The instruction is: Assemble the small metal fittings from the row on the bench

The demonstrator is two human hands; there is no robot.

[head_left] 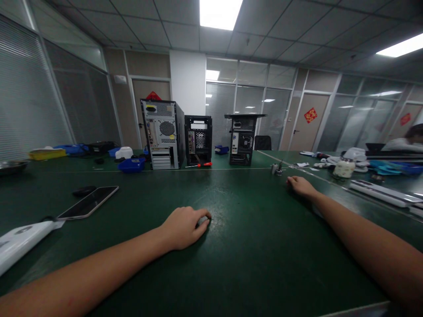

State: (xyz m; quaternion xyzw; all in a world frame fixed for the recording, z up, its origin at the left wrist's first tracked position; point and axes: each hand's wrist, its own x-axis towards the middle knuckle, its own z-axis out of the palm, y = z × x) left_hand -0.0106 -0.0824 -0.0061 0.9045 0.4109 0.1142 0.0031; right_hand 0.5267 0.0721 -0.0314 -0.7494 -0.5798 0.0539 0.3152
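Observation:
My left hand [185, 226] rests on the green table mat [238, 246], its fingers curled and the thumb and index tips close together. A tiny dark spot shows at the fingertips; I cannot make out what it is. Farther off to the right, my right hand [301, 186] lies on the mat with curled fingers, and whatever may be inside is hidden. Just beyond it stand small metal parts [276, 169], apart from the hand. Behind these are a large computer case [162, 127], a smaller black case [198, 140] and a third case [242, 138] with a flat panel on top.
A red screwdriver [204, 164] lies before the middle case. On the left are a phone [89, 203], a white device [24, 242] and a blue bin [131, 165]. To the right stand a jar [343, 168] and a long white bar [383, 192]; a person [405, 143] sits beyond.

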